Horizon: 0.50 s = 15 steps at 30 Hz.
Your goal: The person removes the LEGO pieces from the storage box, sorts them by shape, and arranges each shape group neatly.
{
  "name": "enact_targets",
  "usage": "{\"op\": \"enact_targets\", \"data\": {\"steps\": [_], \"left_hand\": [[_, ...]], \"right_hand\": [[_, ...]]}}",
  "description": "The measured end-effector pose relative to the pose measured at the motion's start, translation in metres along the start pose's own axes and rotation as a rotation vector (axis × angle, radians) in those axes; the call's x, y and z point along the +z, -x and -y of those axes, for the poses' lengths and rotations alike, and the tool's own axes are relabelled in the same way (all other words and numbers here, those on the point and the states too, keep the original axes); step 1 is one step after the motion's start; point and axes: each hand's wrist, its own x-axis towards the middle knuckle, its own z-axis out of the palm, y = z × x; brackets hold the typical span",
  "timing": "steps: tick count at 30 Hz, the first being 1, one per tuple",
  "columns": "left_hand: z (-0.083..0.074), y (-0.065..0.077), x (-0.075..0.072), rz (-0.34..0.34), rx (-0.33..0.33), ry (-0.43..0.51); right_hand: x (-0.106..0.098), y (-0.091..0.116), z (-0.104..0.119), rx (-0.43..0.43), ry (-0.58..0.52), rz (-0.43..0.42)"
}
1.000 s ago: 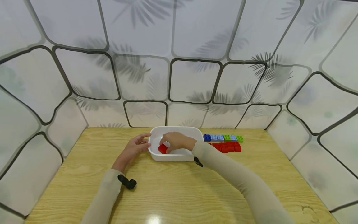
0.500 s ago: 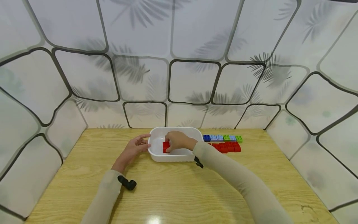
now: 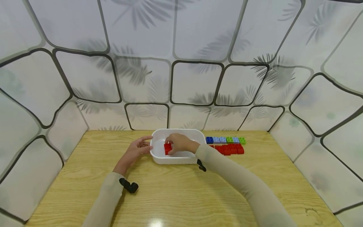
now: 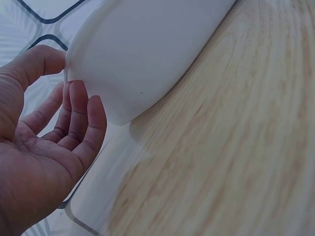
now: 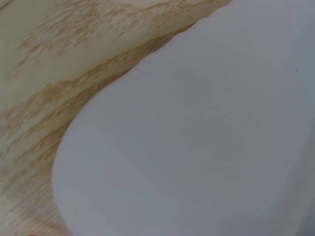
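A white plastic tub [image 3: 181, 160] stands on the wooden table. My right hand [image 3: 180, 143] reaches into it and pinches a small red building block [image 3: 167, 149] near the tub floor, left of the middle. My left hand [image 3: 136, 149] holds the tub's left end. In the left wrist view, the left hand's curled fingers [image 4: 78, 113] and thumb meet the tub's rim and outer wall. The right wrist view is filled by the tub's outer wall [image 5: 187, 132]; the right hand does not show there.
Right of the tub, a row of blue, light blue and green studded blocks [image 3: 226, 140] lies at the back. In front of it is a row of red blocks [image 3: 231, 149], partly hidden by my right sleeve [image 3: 224, 167]. Patterned panels [image 3: 190, 116] enclose the wooden table [image 3: 175, 195].
The red block in my right hand has turned more upright and shifted slightly right inside the tub, then a touch back left. My left hand stays at the tub's end.
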Motion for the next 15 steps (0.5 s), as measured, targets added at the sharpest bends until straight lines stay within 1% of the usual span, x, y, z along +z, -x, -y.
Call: {"op": "enact_targets", "data": {"steps": [7, 15], "left_hand": [[0.0003, 0.0002, -0.0002, -0.002, -0.002, -0.004], [0.0010, -0.0003, -0.0010, -0.004, -0.009, -0.001]], "right_hand": [[0.0026, 0.0014, 0.0011, 0.001, 0.046, -0.007], [0.0055, 0.0012, 0.0002, -0.016, 0.087, -0.046]]}}
